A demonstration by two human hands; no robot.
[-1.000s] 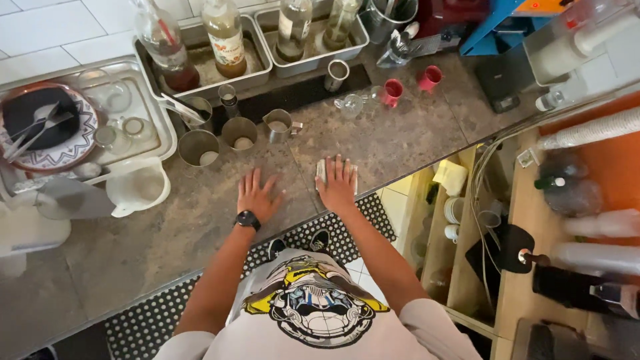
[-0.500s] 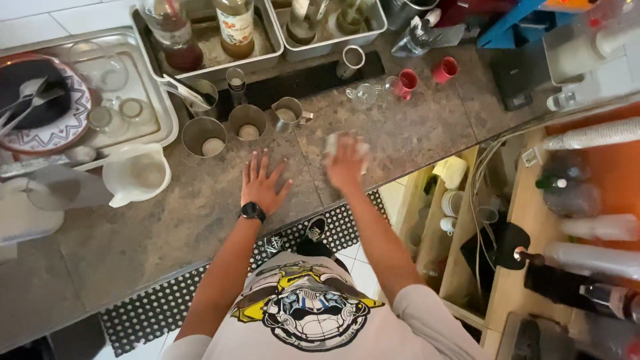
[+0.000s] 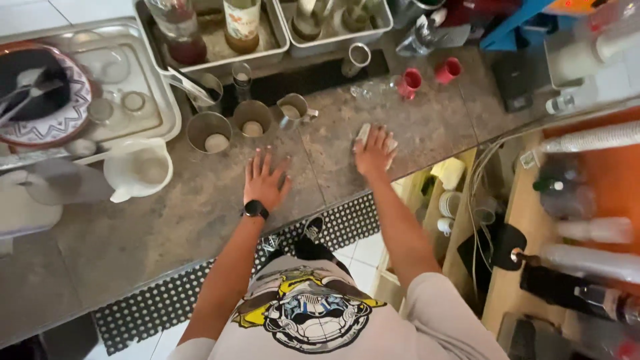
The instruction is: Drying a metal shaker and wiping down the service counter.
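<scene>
Speckled brown-grey stone forms the counter (image 3: 167, 220), on which both hands are laid. A pale cloth (image 3: 365, 135) is pressed flat under the right hand (image 3: 373, 153), fingers spread over it; most of the cloth is covered, only a light edge being seen past the fingertips. The left hand (image 3: 265, 179) is set palm-down on bare stone, fingers splayed, nothing held; a black watch (image 3: 255, 209) is worn at its wrist. Just beyond the left hand three steel cups (image 3: 217, 133) are ranged, with a small steel jug (image 3: 293, 110) beside them. Bottles in the steel trays (image 3: 220, 57) are cut off at the top edge; one cream rectangular label is seen, its print too small to make out. Two red cups (image 3: 427, 75) are placed farther back on the right. A white pitcher (image 3: 137, 170) is stood well left. Open stone is left between the hands and along the near edge, above a black studded mat (image 3: 167, 300).
</scene>
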